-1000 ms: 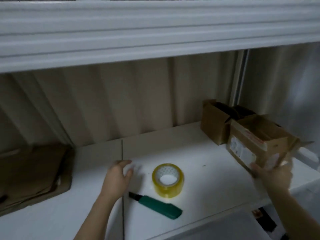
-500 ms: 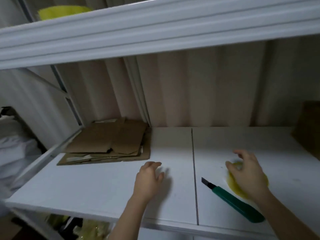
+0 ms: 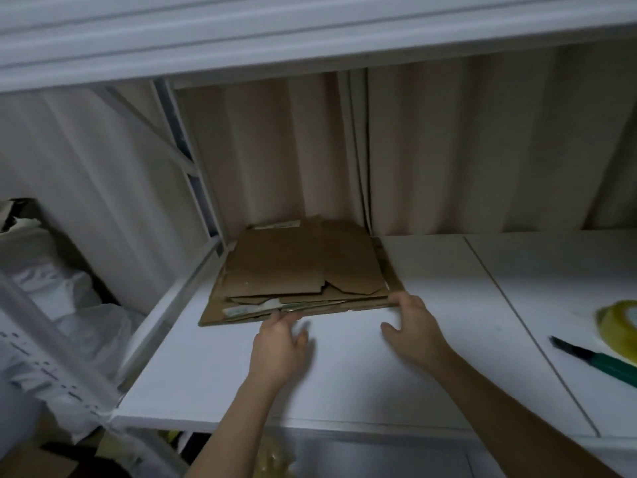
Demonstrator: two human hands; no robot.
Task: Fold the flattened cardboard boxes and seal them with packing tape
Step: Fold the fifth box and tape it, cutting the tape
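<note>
You are reaching both hands across the white shelf toward the cardboard, which puts you at the very start of a box: picking one flat sheet off the pile, by my reading. Your left hand is touching the near edge of the stack with its fingertips, fingers extended rather than curled, so it is not gripping anything yet. Your right hand is coming in at the stack's near right corner, fingers spread and relaxed, touching or just beside the edge; I cannot tell which. The stack of flattened boxes is lying flat at the back left of the shelf, against the ribbed wall, several uneven layers deep. The next move is asking you to separate only the top sheet, since the ragged edges overlap and could drag a second one along. Off to your right, the roll of tape and the green box cutter are waiting, well apart from the pile.
</note>
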